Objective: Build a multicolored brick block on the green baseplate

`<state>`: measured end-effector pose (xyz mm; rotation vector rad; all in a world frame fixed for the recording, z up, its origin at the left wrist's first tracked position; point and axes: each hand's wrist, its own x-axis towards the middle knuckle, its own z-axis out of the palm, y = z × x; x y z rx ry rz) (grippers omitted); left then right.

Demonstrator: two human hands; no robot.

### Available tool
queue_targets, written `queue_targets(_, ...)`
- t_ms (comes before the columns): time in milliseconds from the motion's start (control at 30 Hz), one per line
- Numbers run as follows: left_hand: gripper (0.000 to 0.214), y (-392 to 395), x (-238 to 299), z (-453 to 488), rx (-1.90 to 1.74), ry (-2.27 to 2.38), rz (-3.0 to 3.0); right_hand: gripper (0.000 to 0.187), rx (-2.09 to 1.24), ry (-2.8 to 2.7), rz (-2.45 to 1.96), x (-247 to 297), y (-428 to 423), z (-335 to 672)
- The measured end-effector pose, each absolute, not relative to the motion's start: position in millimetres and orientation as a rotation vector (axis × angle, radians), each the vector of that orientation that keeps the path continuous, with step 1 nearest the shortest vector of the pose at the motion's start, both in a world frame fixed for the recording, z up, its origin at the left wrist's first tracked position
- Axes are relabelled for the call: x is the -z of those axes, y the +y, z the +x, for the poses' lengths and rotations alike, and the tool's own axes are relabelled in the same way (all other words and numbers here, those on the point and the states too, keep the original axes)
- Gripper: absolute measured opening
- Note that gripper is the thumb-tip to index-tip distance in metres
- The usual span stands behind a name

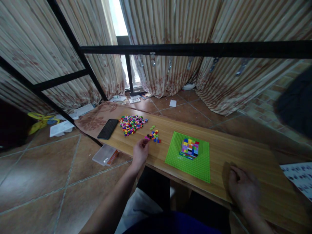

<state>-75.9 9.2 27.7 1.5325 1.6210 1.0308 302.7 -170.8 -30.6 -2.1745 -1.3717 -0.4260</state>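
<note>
My left hand [141, 151] is at the near edge of a small group of loose toy bricks [155, 136], its thumb and fingers closed in a pinch. Whatever is between those fingertips is too small to make out; a magenta brick [147, 137] lies right beside them. On a green studded baseplate [175, 162] stands a multicoloured block built of bricks [189, 148]. To the right of the plate my right hand [243, 188] rests on the wooden table [224, 146], loosely curled, with nothing visible in it.
A larger heap of mixed bricks [131, 124] lies at the table's left, beside a black phone [108, 129]. Below that edge a clear plastic box [105, 155] sits on the floor. A printed sheet [298, 178] is at the far right. A dark metal rail [185, 48] crosses behind.
</note>
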Motion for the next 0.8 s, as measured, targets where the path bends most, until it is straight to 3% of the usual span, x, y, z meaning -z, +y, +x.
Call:
queue_targets(533, 0.025, 45.6, -29.2, -80.9, -0.662, 1.901, 1.921, 0.039, 0.462, -1.391, -2.173, 31.8, -170.8, 304.5)
queue_targets(800, 0.023, 41.7, -29.0, -79.4, -0.671, 1.838, 1.892, 0.043, 0.457, -1.394, -2.205, 29.6, -170.5, 302.3)
